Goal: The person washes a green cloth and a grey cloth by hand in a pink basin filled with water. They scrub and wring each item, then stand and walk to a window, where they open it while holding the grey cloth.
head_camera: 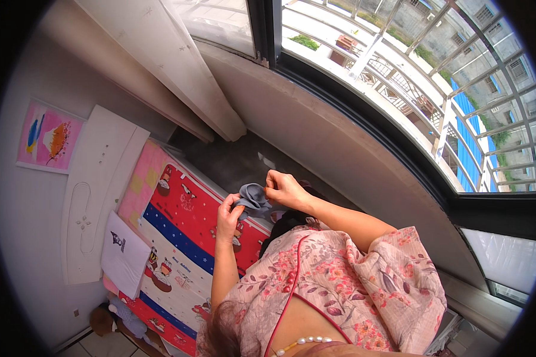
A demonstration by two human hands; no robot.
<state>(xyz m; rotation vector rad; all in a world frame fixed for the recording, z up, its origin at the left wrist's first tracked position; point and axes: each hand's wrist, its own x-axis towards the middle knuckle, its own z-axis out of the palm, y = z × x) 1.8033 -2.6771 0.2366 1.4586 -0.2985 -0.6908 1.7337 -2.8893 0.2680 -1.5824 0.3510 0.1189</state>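
Observation:
A bunched piece of grey-blue cloth point(253, 201) is held up in front of my body, above the bed's edge. My left hand point(228, 216) grips its left side between thumb and fingers. At the cloth's right edge, the thumb and index finger of my right hand point(286, 189) are pinched together on it. Whether those fingertips also hold something small and thin is too fine to tell. The cloth looks folded and crumpled, and part of it is hidden behind my fingers.
Below lies a bed with a red, blue and white patterned cover point(183, 250). A white pillow point(124, 254) leans near the white headboard point(94, 201). A barred window point(384, 89) is on the right, with a pale curtain point(196, 80) beside it. Dark floor point(214, 160) shows between bed and wall.

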